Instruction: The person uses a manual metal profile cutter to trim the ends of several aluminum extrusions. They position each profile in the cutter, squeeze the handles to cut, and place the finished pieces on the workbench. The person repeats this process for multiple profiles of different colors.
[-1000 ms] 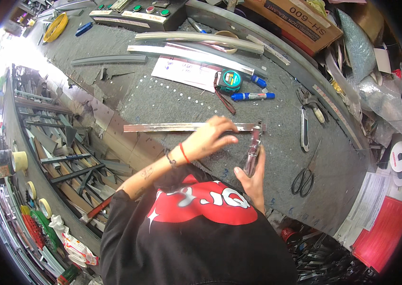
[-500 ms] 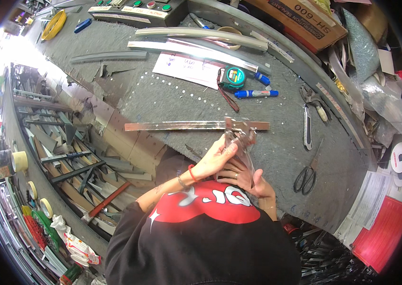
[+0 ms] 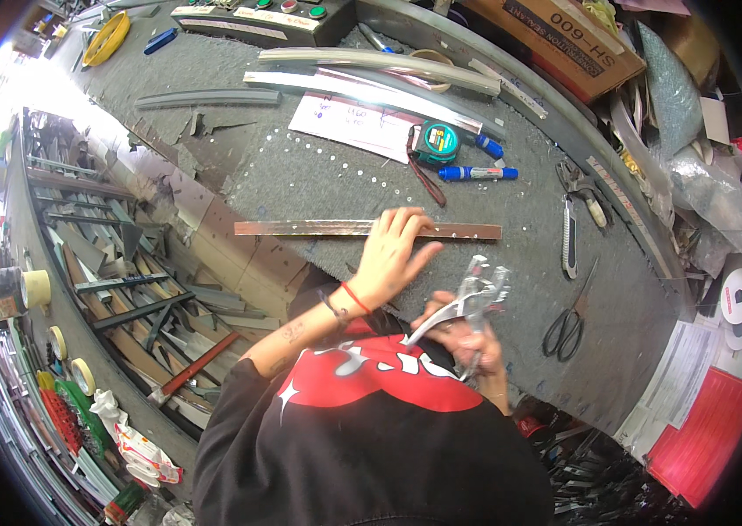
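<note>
A long, narrow brown strip (image 3: 301, 229) with a shiny edge lies across the grey work surface in front of me. My left hand (image 3: 391, 260) reaches over its right half, fingers spread and fingertips at the strip. Close to my body, to the right, my right hand (image 3: 466, 340) is closed around a silver pliers-like hand tool (image 3: 482, 291). The tool's head points up and away from me, apart from the strip. Motion smears both the tool and the right fingers, so its exact kind is hard to make out.
Beyond the strip are a tape measure (image 3: 438, 142), a blue marker (image 3: 479, 174), a paper (image 3: 349, 128) and pale curved profiles (image 3: 380, 66). At right lie a utility knife (image 3: 569, 237), pliers (image 3: 581, 191) and scissors (image 3: 563, 335). A rack of offcuts (image 3: 139, 263) stands at left.
The tool has come off the strip, moving toward me and right in my right hand. My left hand has left the tool and spread over the strip.
</note>
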A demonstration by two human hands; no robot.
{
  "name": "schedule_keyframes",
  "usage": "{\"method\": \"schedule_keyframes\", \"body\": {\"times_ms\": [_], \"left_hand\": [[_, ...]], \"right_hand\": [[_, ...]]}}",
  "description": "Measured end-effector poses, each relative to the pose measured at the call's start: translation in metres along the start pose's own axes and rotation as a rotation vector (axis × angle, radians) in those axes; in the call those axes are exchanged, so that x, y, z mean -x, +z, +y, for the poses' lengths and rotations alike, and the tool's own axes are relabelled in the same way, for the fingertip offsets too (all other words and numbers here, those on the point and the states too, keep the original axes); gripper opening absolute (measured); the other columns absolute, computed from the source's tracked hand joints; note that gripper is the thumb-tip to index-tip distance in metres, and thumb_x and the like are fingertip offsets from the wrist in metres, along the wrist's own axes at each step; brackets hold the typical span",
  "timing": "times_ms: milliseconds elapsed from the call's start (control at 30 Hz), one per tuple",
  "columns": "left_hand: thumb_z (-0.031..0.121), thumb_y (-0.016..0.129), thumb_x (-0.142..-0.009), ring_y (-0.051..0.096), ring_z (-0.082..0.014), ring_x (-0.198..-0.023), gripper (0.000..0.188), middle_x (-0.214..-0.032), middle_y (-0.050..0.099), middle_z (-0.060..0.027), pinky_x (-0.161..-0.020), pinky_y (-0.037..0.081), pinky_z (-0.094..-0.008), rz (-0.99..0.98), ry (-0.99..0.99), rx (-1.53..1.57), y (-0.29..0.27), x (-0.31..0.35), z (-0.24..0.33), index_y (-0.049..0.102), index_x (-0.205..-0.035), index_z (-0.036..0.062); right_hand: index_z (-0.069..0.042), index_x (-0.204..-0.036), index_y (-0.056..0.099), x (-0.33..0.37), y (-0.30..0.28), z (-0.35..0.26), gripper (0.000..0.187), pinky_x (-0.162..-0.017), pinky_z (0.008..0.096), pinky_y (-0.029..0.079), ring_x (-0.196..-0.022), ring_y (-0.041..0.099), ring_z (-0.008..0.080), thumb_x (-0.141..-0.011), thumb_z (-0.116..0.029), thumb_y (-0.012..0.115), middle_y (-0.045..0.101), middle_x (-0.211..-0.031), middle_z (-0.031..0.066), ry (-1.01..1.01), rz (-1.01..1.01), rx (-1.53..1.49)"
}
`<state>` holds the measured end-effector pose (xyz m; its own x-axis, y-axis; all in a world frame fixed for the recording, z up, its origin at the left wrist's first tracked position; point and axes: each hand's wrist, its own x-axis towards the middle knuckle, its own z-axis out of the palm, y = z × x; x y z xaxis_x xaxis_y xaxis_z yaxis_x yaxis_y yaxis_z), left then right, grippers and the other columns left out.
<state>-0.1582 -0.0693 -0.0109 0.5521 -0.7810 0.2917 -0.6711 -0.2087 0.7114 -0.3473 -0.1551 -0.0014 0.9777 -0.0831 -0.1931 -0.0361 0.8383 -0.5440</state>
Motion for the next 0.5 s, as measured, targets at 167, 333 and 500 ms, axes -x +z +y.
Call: {"method": "schedule_keyframes", "body": {"times_ms": [167, 333, 500], "left_hand": [[0.027, 0.065, -0.079, 0.052, -0.0238, -0.092, 0.03, -0.096, 0.051, -0.0065, -0.078, 0.042, -0.0362, -0.306, 0.218, -0.298, -0.014, -0.021, -0.033, 0.053, -0.099, 0.0097], [0.019, 0.063, -0.08, 0.054, -0.0279, -0.084, 0.016, -0.084, 0.052, -0.0094, -0.073, 0.046, -0.0372, -0.331, 0.247, -0.005, -0.019, -0.037, -0.044, 0.055, -0.087, 0.0067], [0.012, 0.06, -0.082, 0.053, -0.0301, -0.079, 0.013, -0.082, 0.051, -0.012, -0.069, 0.046, -0.0381, -0.264, 0.285, -0.068, -0.013, -0.042, -0.045, 0.052, -0.085, 0.0025]], "right_hand": [[0.005, -0.131, 0.034, 0.028, -0.017, -0.041, 0.072, -0.104, 0.0477, 0.034, -0.115, 0.05, 0.0332, -0.065, -0.015, 0.057, 0.048, -0.118, 0.018, 0.006, 0.166, 0.366], [-0.004, -0.135, 0.029, 0.04, -0.009, -0.013, 0.078, -0.106, 0.0457, 0.031, -0.121, 0.044, 0.0316, -0.064, -0.015, 0.061, 0.046, -0.12, 0.0176, 0.181, 0.139, 0.203], [-0.003, -0.13, 0.034, 0.053, 0.003, 0.006, 0.069, -0.1, 0.0391, 0.036, -0.111, 0.049, 0.0249, -0.066, -0.004, 0.059, 0.05, -0.111, 0.0137, 0.1, 0.241, 0.245]]}}
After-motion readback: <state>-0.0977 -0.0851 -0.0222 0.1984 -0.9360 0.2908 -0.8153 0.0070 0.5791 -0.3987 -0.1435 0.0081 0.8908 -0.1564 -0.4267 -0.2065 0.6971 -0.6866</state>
